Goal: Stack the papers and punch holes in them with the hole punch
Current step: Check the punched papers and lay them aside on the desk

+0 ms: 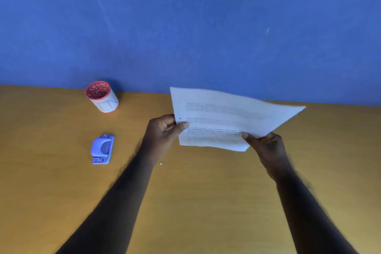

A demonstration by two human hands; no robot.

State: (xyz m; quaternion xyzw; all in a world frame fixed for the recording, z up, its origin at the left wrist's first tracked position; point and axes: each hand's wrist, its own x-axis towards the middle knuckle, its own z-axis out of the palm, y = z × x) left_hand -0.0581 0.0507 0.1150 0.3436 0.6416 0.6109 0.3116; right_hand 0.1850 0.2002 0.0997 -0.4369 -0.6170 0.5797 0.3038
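White printed papers [222, 113] are held above the wooden table, tilted with their far edge raised. My left hand [162, 132] pinches their left edge, thumb on top. My right hand [266, 146] grips their near right corner. How many sheets are in the hold I cannot tell. A light blue hole punch [102, 149] lies flat on the table, well to the left of my left hand, touched by neither hand.
A white cup with a red patterned inside [101, 96] stands at the back left by the blue wall [185, 27]. The yellow-brown table [206, 202] spreads in front of me. A tiny white speck [160, 163] lies near my left wrist.
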